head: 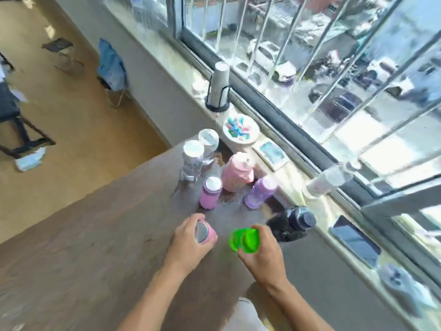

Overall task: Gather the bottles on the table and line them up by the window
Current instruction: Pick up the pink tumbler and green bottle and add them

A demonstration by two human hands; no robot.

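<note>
My left hand (188, 242) grips a pink bottle with a silver cap (204, 231). My right hand (262, 252) holds a bright green bottle (245, 239) by its top. Both are over the dark wooden table (95, 247). Ahead, near the window sill, stand a black bottle (292, 223), a purple bottle (261, 192), a large pale pink bottle (238, 172), a small pink bottle (210, 192) and two clear bottles (192, 160) (208, 143).
On the sill (298, 182) lie a white bottle on its side (327, 181), a bowl of coloured bits (241, 130), a cup stack in a black holder (218, 86), a small tray (273, 152) and a phone (355, 240). Chairs stand on the floor at left.
</note>
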